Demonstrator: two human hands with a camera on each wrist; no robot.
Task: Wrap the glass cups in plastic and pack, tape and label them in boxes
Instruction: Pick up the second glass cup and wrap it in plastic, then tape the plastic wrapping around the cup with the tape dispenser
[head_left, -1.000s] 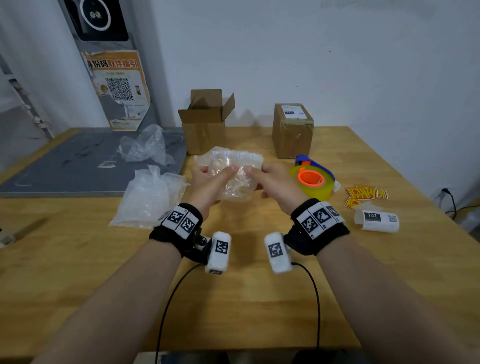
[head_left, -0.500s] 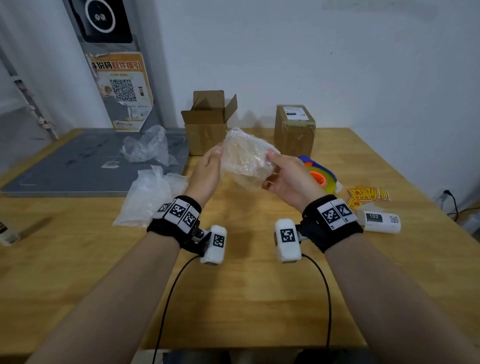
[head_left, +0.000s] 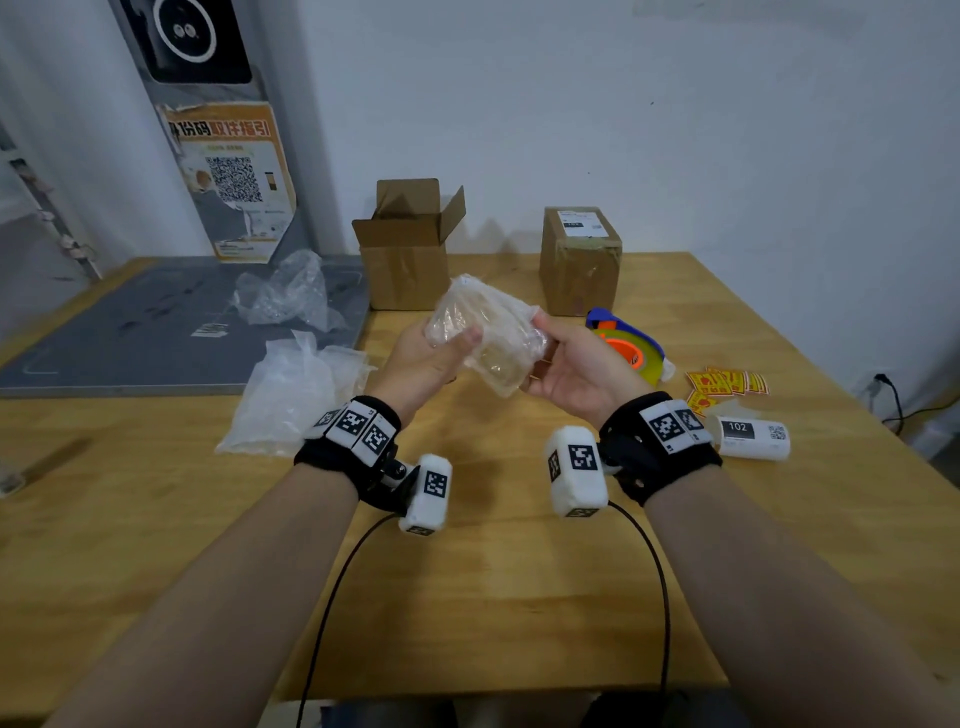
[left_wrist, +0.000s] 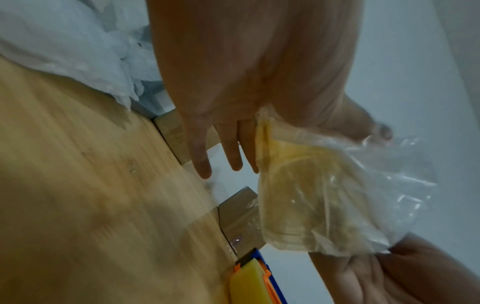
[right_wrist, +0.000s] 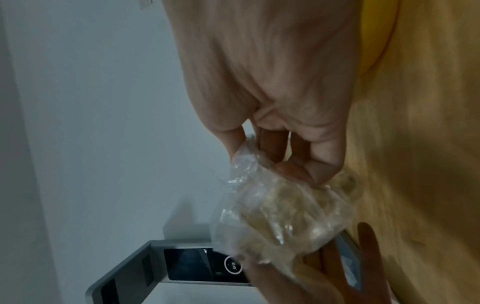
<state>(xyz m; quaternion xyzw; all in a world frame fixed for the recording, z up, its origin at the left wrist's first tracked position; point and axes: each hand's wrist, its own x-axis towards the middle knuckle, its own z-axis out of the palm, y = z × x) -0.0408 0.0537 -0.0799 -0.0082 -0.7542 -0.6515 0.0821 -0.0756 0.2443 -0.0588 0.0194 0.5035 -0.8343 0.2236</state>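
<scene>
Head view high, facing down; wrist views close; all share wrapped cup (head_left: 485, 332).

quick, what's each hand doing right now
left hand: holds the wrapped glass cup, thumb on top, fingers underneath.
right hand: grips the cup's other end, fingers curled round it.

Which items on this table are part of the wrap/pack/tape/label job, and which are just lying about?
In the job:
wrapped glass cup, held by left hand and right hand
open box
taped, labelled box
tape dispenser
label roll
plastic bags
yellow stickers

Lying about:
grey mat
crumpled plastic on the mat
QR poster
</scene>
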